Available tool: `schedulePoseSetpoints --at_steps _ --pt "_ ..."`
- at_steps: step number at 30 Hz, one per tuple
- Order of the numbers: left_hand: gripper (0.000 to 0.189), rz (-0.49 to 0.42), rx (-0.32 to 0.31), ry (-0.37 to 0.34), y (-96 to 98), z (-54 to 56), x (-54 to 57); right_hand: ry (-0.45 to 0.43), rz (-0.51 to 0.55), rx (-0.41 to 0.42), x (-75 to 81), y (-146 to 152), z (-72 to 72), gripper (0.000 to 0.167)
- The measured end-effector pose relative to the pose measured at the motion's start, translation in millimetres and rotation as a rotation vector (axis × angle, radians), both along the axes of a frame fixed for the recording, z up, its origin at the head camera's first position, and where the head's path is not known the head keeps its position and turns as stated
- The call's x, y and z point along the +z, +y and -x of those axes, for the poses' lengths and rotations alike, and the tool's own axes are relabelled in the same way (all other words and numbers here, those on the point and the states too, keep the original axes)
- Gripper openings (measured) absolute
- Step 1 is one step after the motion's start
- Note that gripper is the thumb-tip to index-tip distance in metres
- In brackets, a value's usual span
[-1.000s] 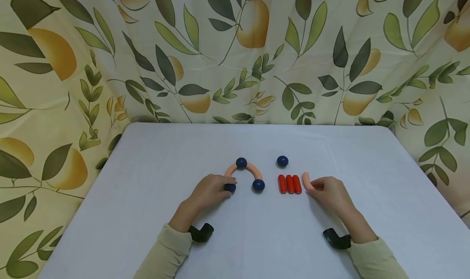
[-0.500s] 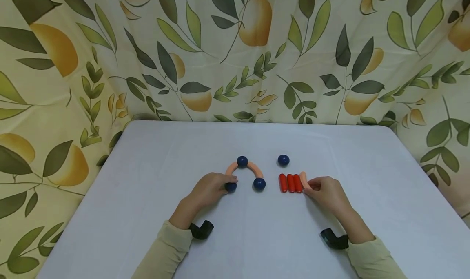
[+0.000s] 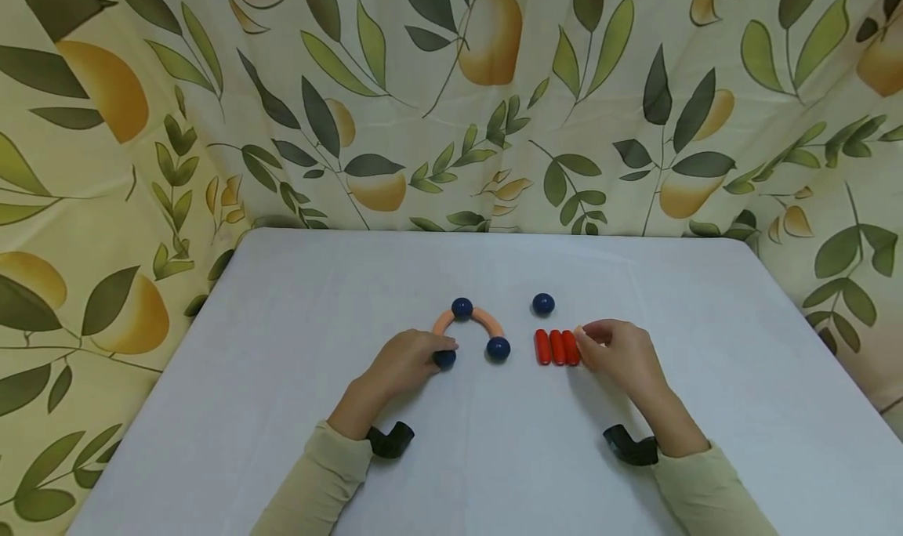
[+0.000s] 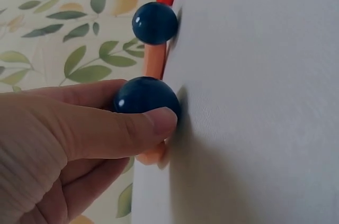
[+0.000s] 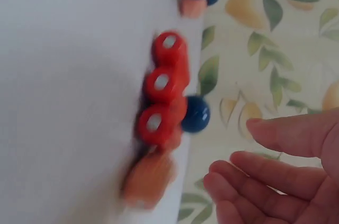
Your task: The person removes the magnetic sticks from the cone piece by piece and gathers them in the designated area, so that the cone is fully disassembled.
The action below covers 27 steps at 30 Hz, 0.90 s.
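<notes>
My left hand [image 3: 404, 363] pinches a dark blue ball [image 4: 145, 94] between thumb and fingers. This ball sits at the left foot of an arch on the table. Two curved peach-orange rods [image 3: 488, 321] form the arch, with a blue ball [image 3: 462, 309] at its top and another blue ball [image 3: 498, 349] at its right foot. My right hand [image 3: 626, 356] is over the right end of three red rods [image 3: 557, 348] lying side by side. In the right wrist view its thumb and fingers are spread, apart from a blurred peach-orange piece [image 5: 151, 179] beside the red rods.
A loose blue ball [image 3: 543, 304] lies behind the red rods. Both hands work on a white-covered table [image 3: 466, 458]. A curtain with fruit and leaves [image 3: 451, 152] hangs behind it. Each wrist bears a black camera [image 3: 391, 440].
My right hand has moved left with the curved peach-orange rod, set it against the red rods and let go of it. My left hand keeps its hold on the ball.
</notes>
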<state>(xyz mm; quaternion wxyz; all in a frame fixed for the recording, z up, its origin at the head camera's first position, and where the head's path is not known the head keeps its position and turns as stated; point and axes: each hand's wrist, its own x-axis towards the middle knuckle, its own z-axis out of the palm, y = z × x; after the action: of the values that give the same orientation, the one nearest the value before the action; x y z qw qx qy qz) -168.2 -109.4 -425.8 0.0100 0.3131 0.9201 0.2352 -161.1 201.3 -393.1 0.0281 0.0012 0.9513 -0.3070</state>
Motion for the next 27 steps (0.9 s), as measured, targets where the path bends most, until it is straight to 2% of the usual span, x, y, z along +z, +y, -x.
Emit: schedulePoseSetpoints --at_steps 3,8,13,18,21,24,27 --pt "0.036 0.041 0.010 0.004 2.1 -2.3 3.5 0.045 0.052 0.032 5.6 -18.0 -1.1 0.028" --pt "0.037 0.152 0.036 0.012 8.4 -5.8 11.6 0.131 0.141 0.183 4.8 -55.9 -6.4 0.017" --pt "0.037 0.221 0.030 -0.005 14.7 -11.2 15.6 0.071 0.182 0.322 -4.4 -91.0 -9.1 0.017" --pt "0.032 0.197 0.024 0.049 17.3 -13.5 14.1 -0.031 0.173 0.322 -11.6 -116.8 -6.3 0.022" --pt "0.021 0.159 0.023 0.075 18.3 -12.6 11.3 -0.051 0.178 0.324 -18.4 -125.0 -3.6 0.022" --pt "0.013 0.129 0.013 0.065 18.3 -11.0 9.4 -0.052 0.184 0.342 -24.8 -129.1 -2.2 0.021" --pt "0.014 0.124 0.003 0.048 15.5 -9.1 9.5 -0.055 0.212 0.345 -27.5 -132.3 -1.2 0.021"
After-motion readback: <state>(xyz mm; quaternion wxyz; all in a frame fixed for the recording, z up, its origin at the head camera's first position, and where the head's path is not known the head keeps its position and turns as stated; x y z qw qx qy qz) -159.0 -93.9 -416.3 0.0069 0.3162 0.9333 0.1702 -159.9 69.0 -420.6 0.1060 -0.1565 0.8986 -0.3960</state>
